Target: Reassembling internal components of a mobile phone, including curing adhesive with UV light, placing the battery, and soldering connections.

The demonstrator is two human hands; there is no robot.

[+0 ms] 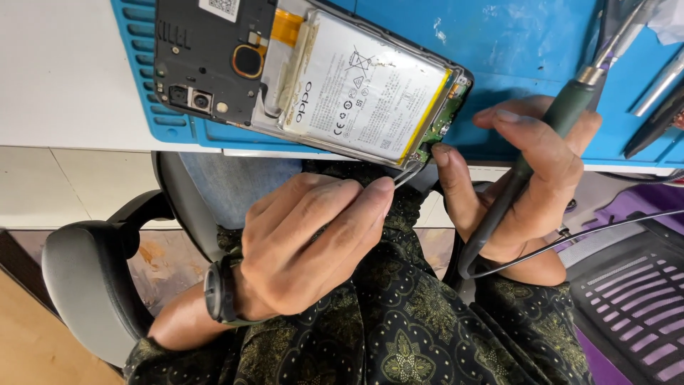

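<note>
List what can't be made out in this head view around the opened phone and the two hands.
- Phone: its top end is cut off by the upper frame edge.
- Tweezers: only the tips show; the left hand covers the rest.
- Soldering iron in the right hand: its tip runs out of frame.
- Circuit board: parts too small to tell.

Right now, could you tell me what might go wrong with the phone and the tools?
1. The phone overhangs the mat edge; it could tip off.
2. The left hand works tweezers beside the battery; a slip might pierce it.
3. The iron in the right hand sits near fingers and battery.
</note>
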